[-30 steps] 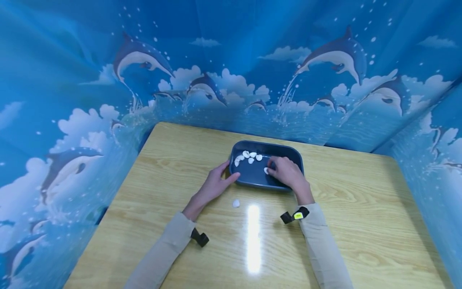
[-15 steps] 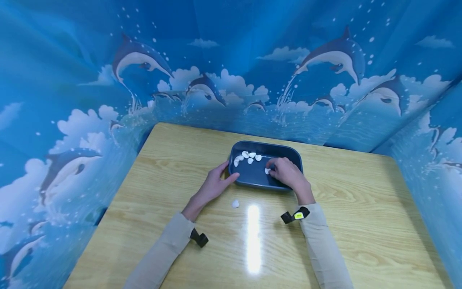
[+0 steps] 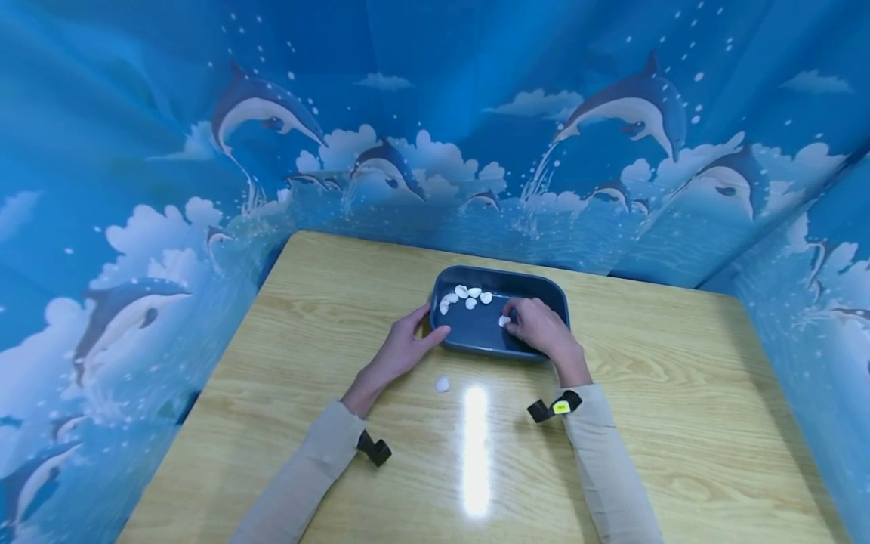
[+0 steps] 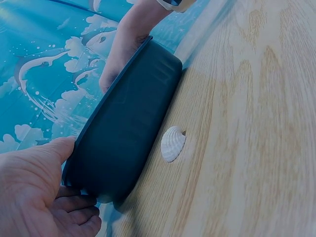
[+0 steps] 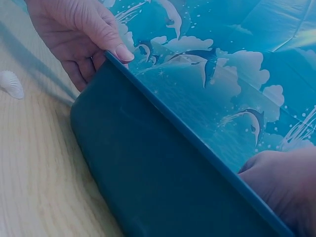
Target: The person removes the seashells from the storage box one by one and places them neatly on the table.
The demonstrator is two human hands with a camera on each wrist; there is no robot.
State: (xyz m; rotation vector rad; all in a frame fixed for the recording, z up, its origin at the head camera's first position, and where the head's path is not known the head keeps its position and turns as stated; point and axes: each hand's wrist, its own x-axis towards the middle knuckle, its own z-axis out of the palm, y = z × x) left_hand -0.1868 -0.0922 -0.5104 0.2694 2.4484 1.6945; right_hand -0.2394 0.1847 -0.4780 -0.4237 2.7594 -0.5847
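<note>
One shell point(image 3: 442, 384) still out on the bench point(image 3: 652, 431), near side, probably the last; other shells point(image 3: 470, 304) sit in the tray point(image 3: 469, 326), right hand point(image 3: 541, 326) pinching one, left hand point(image 3: 401, 347) gripping the tray.

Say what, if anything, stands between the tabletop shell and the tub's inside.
The near wall of the tub stands between the shell and the inside; the left hand, holding the tub's left end, is close by.

L hand point(image 4: 42, 190) grips dk tub point(image 4: 123, 118) w/ thumb at rim, R hand point(image 4: 118, 59) pt hidden by its wall, wht shell point(image 4: 173, 144) on tbl point(image 4: 247, 148).
</note>
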